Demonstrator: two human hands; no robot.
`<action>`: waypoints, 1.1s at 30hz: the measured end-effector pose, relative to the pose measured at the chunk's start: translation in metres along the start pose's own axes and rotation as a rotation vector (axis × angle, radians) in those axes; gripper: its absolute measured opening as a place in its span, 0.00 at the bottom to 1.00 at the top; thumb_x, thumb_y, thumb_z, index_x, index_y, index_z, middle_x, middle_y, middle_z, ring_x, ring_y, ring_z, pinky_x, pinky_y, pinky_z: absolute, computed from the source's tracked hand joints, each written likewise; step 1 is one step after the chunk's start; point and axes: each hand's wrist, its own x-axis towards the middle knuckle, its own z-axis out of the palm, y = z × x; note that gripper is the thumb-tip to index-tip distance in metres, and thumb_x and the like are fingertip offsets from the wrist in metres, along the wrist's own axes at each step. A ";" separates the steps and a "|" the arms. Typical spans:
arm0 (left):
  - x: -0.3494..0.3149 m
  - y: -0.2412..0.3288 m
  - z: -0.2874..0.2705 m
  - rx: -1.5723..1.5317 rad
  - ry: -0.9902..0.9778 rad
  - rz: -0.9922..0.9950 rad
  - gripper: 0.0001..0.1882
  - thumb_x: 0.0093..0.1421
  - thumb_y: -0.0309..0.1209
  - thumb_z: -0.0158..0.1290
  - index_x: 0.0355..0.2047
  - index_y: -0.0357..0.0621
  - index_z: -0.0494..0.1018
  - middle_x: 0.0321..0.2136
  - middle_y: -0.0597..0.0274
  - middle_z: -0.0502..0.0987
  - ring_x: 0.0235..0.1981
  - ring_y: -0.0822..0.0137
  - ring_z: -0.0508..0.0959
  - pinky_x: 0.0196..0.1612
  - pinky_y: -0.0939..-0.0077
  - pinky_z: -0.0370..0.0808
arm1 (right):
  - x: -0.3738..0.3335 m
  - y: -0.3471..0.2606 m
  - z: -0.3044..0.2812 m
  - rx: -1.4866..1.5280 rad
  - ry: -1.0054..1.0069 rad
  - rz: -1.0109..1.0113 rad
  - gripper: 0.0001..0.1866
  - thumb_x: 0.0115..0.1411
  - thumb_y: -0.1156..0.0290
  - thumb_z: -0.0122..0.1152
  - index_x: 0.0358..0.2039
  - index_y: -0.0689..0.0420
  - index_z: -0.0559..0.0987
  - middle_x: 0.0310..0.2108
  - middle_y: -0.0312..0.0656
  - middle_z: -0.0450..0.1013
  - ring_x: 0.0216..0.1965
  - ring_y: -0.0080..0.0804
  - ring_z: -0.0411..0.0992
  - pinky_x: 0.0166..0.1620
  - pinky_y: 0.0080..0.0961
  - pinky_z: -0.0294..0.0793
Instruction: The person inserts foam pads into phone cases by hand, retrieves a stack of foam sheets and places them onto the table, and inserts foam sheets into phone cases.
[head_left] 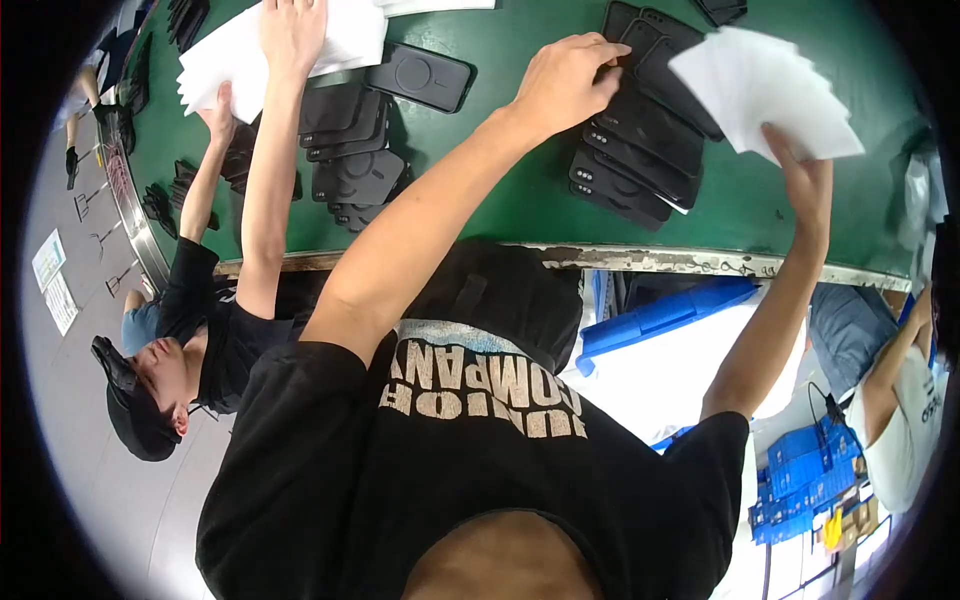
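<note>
My right hand (798, 172) grips a fanned stack of white sheets (762, 90) by its lower edge, thumb on top. My left hand (570, 85) is stretched across to the upper edge of the black phone cases (640, 140). Its fingers are bent, with a gap between thumb and forefinger, and nothing shows in them; the fingertips are at or just above the cases. These cases lie overlapping in two columns on the green table, some with a ring on the back. A bit of white shows under one case at the near end.
A co-worker at the left (160, 390) has both hands on white sheets (345, 40). Near them lie a single ringed case (420, 77) and more stacked black cases (355, 165). The table's worn metal edge (700, 260) runs before me. Blue boxes (805, 470) and another person stand at the right.
</note>
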 end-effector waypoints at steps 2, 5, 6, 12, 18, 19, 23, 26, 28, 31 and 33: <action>0.011 0.009 0.015 0.080 0.009 -0.031 0.12 0.50 0.31 0.63 0.35 0.42 0.79 0.23 0.65 0.75 0.21 0.67 0.72 0.28 0.75 0.70 | 0.012 0.003 0.010 -0.042 -0.131 -0.024 0.25 0.51 0.71 0.72 0.44 0.74 0.75 0.38 0.52 0.77 0.35 0.35 0.77 0.36 0.24 0.77; 0.020 0.016 0.024 0.158 0.014 -0.060 0.11 0.50 0.28 0.62 0.35 0.42 0.79 0.22 0.65 0.74 0.21 0.67 0.72 0.28 0.76 0.69 | 0.014 0.017 0.053 -0.123 -0.161 0.006 0.25 0.51 0.70 0.72 0.43 0.76 0.74 0.39 0.53 0.77 0.35 0.34 0.77 0.38 0.26 0.76; 0.022 0.017 0.025 0.148 -0.017 -0.109 0.11 0.50 0.28 0.62 0.35 0.42 0.79 0.22 0.65 0.74 0.21 0.67 0.72 0.28 0.76 0.69 | 0.008 0.021 0.068 -0.053 -0.064 -0.005 0.24 0.51 0.70 0.72 0.42 0.75 0.75 0.38 0.53 0.77 0.35 0.34 0.76 0.38 0.25 0.76; 0.027 0.015 0.014 -0.043 -0.115 -0.266 0.12 0.50 0.29 0.63 0.35 0.40 0.79 0.22 0.64 0.76 0.21 0.68 0.73 0.28 0.77 0.70 | -0.005 0.004 0.100 0.429 0.376 -0.077 0.20 0.51 0.71 0.71 0.37 0.74 0.77 0.33 0.50 0.78 0.30 0.33 0.76 0.36 0.21 0.76; -0.003 -0.010 -0.003 -0.211 -0.043 -0.332 0.14 0.48 0.32 0.65 0.34 0.37 0.80 0.24 0.62 0.78 0.20 0.69 0.73 0.25 0.78 0.70 | 0.009 -0.017 0.037 0.352 0.229 0.019 0.21 0.51 0.68 0.71 0.35 0.74 0.77 0.29 0.48 0.78 0.29 0.31 0.74 0.34 0.21 0.74; -0.005 -0.013 -0.005 -0.207 -0.006 -0.349 0.14 0.48 0.32 0.66 0.34 0.37 0.80 0.24 0.62 0.78 0.20 0.69 0.73 0.25 0.78 0.70 | 0.013 -0.016 0.032 0.215 0.122 0.057 0.21 0.51 0.67 0.71 0.36 0.75 0.77 0.29 0.48 0.78 0.29 0.31 0.74 0.34 0.21 0.74; 0.003 0.002 0.010 -0.101 -0.001 -0.335 0.12 0.49 0.29 0.64 0.34 0.39 0.80 0.25 0.62 0.79 0.19 0.70 0.73 0.24 0.79 0.70 | 0.041 -0.001 0.056 -0.086 -0.192 -0.088 0.21 0.52 0.66 0.70 0.36 0.73 0.78 0.28 0.49 0.78 0.29 0.30 0.73 0.34 0.22 0.73; 0.010 0.007 0.012 -0.059 -0.018 -0.372 0.11 0.50 0.28 0.64 0.34 0.39 0.81 0.25 0.61 0.80 0.19 0.71 0.73 0.24 0.79 0.70 | 0.019 0.008 0.091 -0.079 -0.112 -0.180 0.21 0.52 0.66 0.70 0.37 0.73 0.78 0.29 0.50 0.78 0.29 0.32 0.74 0.36 0.23 0.74; 0.017 0.015 0.016 -0.059 -0.070 -0.440 0.10 0.50 0.27 0.63 0.34 0.40 0.81 0.25 0.61 0.79 0.19 0.71 0.73 0.24 0.80 0.70 | 0.008 0.021 0.105 0.024 0.002 -0.073 0.21 0.52 0.68 0.69 0.38 0.73 0.77 0.31 0.50 0.78 0.30 0.33 0.75 0.37 0.23 0.74; 0.018 0.010 0.016 -0.115 -0.093 -0.443 0.11 0.50 0.28 0.63 0.34 0.40 0.80 0.25 0.61 0.79 0.20 0.71 0.73 0.25 0.80 0.70 | 0.007 0.016 0.113 0.308 0.277 0.058 0.24 0.51 0.70 0.70 0.43 0.74 0.75 0.35 0.51 0.78 0.31 0.36 0.76 0.38 0.22 0.74; 0.014 -0.001 0.009 -0.216 -0.084 -0.402 0.12 0.49 0.30 0.64 0.34 0.39 0.80 0.24 0.61 0.79 0.20 0.70 0.74 0.25 0.79 0.70 | 0.012 0.001 0.099 0.482 0.364 -0.061 0.22 0.52 0.70 0.70 0.42 0.73 0.75 0.35 0.50 0.77 0.32 0.33 0.76 0.38 0.20 0.74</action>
